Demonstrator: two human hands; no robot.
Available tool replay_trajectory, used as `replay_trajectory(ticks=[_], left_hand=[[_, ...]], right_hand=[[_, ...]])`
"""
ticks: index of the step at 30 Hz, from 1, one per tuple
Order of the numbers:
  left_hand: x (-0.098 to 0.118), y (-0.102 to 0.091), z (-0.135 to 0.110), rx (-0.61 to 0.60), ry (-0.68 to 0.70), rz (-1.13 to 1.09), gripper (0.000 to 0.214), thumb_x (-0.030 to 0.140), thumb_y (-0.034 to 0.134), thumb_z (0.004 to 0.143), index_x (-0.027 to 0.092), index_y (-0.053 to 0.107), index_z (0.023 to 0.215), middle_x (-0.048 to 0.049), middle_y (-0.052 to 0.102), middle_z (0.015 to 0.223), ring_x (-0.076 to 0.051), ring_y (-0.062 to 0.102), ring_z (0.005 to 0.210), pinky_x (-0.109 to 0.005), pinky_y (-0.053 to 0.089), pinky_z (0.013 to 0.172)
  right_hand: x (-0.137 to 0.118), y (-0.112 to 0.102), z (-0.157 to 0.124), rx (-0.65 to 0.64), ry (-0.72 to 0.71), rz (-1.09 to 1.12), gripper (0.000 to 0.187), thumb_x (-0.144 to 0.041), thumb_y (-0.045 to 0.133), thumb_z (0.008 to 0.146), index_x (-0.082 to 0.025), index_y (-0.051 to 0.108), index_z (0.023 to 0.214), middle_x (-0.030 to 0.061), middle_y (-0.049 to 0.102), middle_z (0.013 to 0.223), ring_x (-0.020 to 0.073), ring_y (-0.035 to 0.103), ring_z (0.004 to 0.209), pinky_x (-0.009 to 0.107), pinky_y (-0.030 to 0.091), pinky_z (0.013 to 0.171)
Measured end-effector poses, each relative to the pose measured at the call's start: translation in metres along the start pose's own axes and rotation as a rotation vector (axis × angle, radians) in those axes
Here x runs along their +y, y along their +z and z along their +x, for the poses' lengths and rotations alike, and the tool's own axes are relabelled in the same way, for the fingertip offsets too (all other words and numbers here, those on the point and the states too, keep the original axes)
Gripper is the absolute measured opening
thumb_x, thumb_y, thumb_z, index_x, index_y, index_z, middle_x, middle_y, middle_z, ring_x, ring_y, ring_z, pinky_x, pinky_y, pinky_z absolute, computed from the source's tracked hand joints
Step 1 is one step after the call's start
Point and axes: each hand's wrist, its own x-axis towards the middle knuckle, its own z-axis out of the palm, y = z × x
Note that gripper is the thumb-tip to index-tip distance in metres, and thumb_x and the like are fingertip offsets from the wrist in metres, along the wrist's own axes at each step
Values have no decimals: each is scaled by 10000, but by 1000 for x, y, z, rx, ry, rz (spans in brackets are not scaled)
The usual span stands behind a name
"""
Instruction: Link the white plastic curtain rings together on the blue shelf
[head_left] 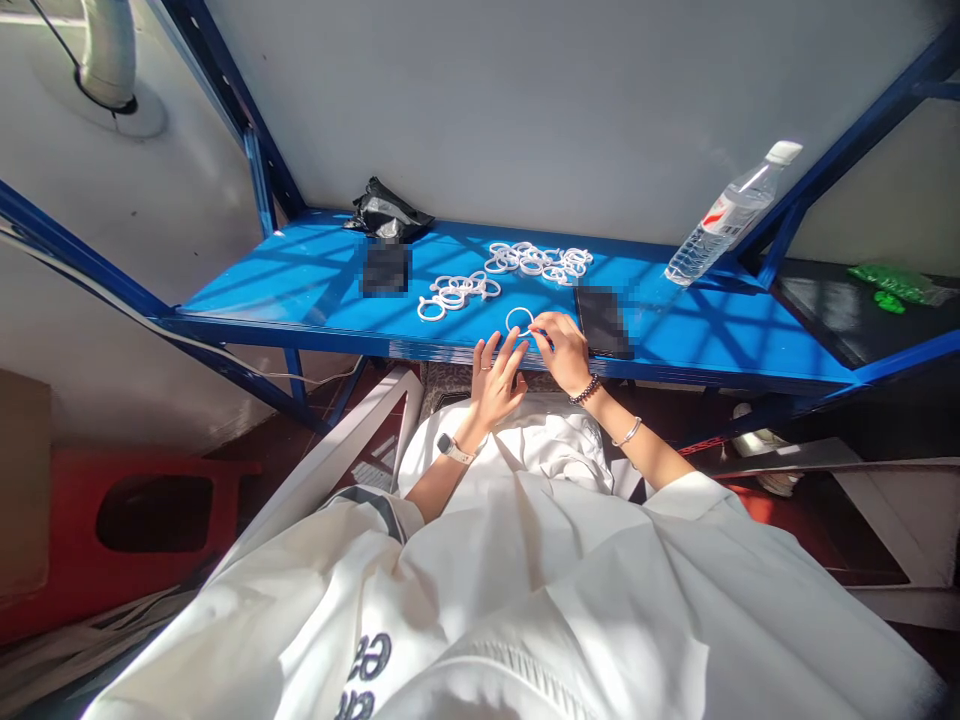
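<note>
A single white ring (509,318) sits near the front edge of the blue shelf (300,290). My right hand (562,352) has its thumb and forefinger pinched at the right side of this ring; its other fingers curl behind. My left hand (495,388) is open just left of it, fingers spread and fingertips close to the ring's lower edge; whether they touch it I cannot tell. Behind the single ring lies a pile of white rings (531,262). A second, smaller group of white rings (454,292) lies to the left.
Right of my right hand lies a dark flat object (604,322), partly blurred. A water bottle (720,225) stands at the back right. A black plastic bag (386,212) and a blurred dark square (385,268) are at the left. Blue posts (259,180) frame the shelf.
</note>
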Motion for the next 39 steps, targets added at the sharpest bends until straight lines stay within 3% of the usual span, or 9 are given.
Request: replay_trajectory(ticks=[5, 11, 14, 32, 39], left_hand=[[0, -4, 3, -13, 18, 51, 613, 173, 489, 822, 221, 464, 1433, -64, 462, 1533, -290, 341, 1452, -498, 176, 1235], [0, -2, 3, -6, -10, 48, 564, 153, 475, 830, 219, 534, 1387, -67, 515, 1489, -282, 383, 1429, -502, 199, 1232], [1, -2, 3, -13, -22, 49, 560, 154, 472, 835, 223, 541, 1386, -65, 519, 1485, -279, 385, 1430, -505, 200, 1235], [0, 0, 4, -32, -53, 36, 551, 150, 485, 842, 235, 544, 1384, -87, 505, 1489, -284, 375, 1437, -538, 206, 1236], [2, -1, 6, -51, -67, 37, 532, 158, 495, 846, 231, 556, 1369, -99, 497, 1494, -287, 394, 1422, -544, 218, 1229]], right_hand=[[2, 0, 0, 6, -42, 7, 215, -285, 447, 996, -250, 651, 940, 58, 702, 1046, 213, 649, 954, 360, 560, 821], [5, -1, -4, 1, -16, 93, 226, -321, 452, 991, -254, 629, 1113, 80, 700, 1107, 217, 674, 958, 349, 598, 758], [5, -1, -6, 1, -24, 82, 242, -343, 442, 998, -268, 637, 1120, 79, 705, 1097, 231, 671, 1005, 380, 595, 821], [-1, 0, -9, -23, -20, -51, 247, -351, 432, 1003, -255, 654, 955, 61, 731, 1016, 225, 649, 950, 371, 534, 842], [-3, -1, -10, -44, -31, -82, 255, -297, 403, 1002, -247, 642, 1078, 66, 729, 1067, 235, 647, 984, 369, 528, 831]])
